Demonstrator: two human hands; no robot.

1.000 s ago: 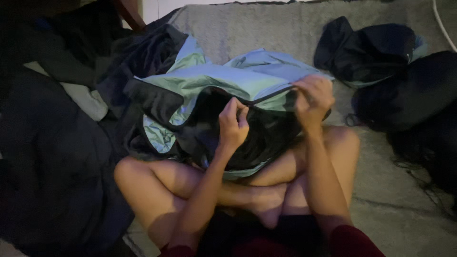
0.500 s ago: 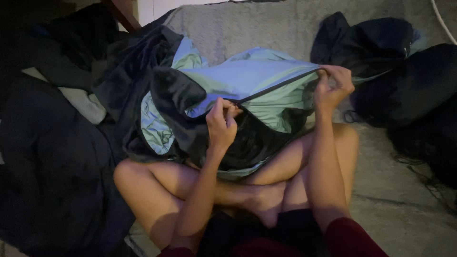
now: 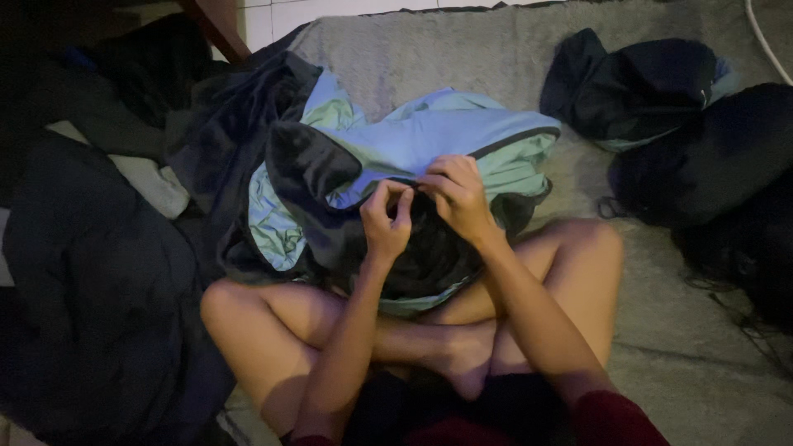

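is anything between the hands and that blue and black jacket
Nothing visible. The left hand and the right hand are both already on the jacket, pinching its dark edge close together above the crossed legs. The other dark clothes lie off to the sides on the grey rug.

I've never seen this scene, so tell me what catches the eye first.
First comes the pale blue-green jacket with its dark lining, bunched at the centre over the crossed legs. The left hand and right hand pinch its dark edge close together. Dark clothes are heaped at the left, and more dark bundles lie on the grey rug at the upper right.
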